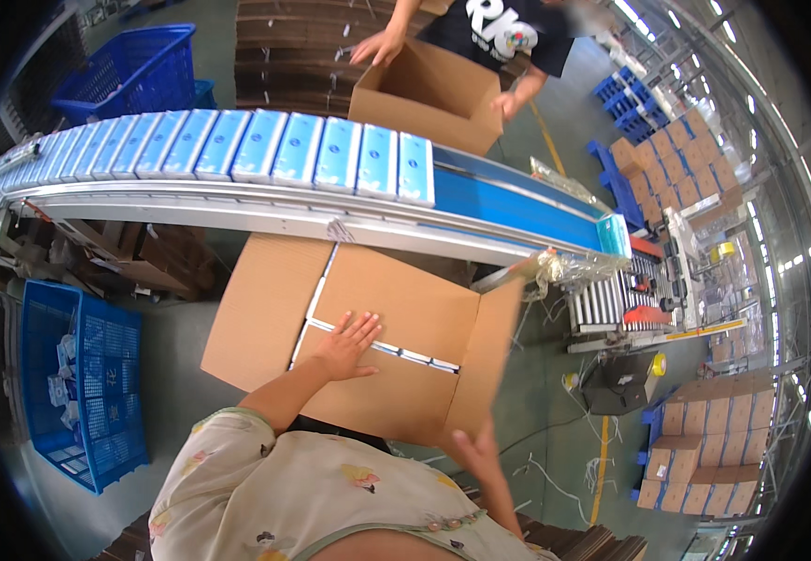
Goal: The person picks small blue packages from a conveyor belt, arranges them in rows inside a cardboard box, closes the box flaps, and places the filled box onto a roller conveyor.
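Note:
In front of me stands a brown cardboard box (pixel 391 294) with its two long flaps folded inward. White and blue packs (pixel 415 356) show through the narrow gap between them. My left hand (pixel 349 348) lies flat on the nearer long flap, fingers spread. The left end flap (pixel 265 304) sticks outward. At the right end, another flap (pixel 489 351) stands partly raised. My right hand (pixel 471 451) is at its near corner, the thumb on one side and the fingers partly hidden behind the cardboard.
Beyond the box runs a blue conveyor belt (pixel 489 206) carrying a row of blue-and-white packs (pixel 254 148). Across it, a person holds an open carton (pixel 424 117). Blue crates (pixel 111 393) stand at left. Stacked cartons (pixel 714 439) and a roller conveyor (pixel 602 299) are at right.

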`<state>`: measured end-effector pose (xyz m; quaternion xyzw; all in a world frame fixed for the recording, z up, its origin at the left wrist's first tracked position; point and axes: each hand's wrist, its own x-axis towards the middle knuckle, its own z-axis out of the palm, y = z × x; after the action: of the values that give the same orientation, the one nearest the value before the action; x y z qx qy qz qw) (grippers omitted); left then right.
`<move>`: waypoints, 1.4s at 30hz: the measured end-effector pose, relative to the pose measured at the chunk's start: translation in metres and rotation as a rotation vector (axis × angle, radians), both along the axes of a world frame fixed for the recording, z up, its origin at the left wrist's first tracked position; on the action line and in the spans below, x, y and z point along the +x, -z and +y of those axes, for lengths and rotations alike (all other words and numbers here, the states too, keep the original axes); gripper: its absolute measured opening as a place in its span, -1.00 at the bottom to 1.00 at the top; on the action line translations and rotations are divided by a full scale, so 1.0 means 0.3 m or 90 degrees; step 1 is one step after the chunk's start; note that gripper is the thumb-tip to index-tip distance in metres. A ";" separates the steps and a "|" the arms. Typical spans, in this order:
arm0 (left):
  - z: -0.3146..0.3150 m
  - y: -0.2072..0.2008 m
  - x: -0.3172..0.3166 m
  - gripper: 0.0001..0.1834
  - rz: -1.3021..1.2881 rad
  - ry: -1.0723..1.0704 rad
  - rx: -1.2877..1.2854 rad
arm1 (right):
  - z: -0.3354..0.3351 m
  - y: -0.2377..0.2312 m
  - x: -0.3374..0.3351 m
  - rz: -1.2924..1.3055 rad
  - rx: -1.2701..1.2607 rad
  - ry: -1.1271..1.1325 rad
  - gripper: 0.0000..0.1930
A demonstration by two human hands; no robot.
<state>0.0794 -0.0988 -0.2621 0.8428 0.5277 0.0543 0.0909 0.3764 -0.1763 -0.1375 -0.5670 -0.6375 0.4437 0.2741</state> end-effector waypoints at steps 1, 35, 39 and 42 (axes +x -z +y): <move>0.004 -0.010 -0.018 -0.16 0.007 -0.003 0.006 | 0.024 0.078 -0.104 0.109 0.005 -0.029 -0.18; -0.392 -0.067 -0.099 -0.29 0.026 0.026 -0.137 | 0.124 0.452 -0.553 -0.468 0.077 0.064 -0.46; -0.391 -0.049 -0.127 -0.31 -0.100 0.004 -0.156 | 0.101 0.502 -0.585 -0.576 0.210 0.055 -0.35; -0.408 -0.046 -0.203 -0.27 -0.376 -0.184 -0.026 | 0.110 0.482 -0.569 -0.581 0.226 0.056 -0.32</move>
<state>0.0184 -0.2211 -0.2484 0.7053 0.5935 0.2981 0.2479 0.2058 -0.1434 -0.2820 -0.6746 -0.7338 0.0223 0.0776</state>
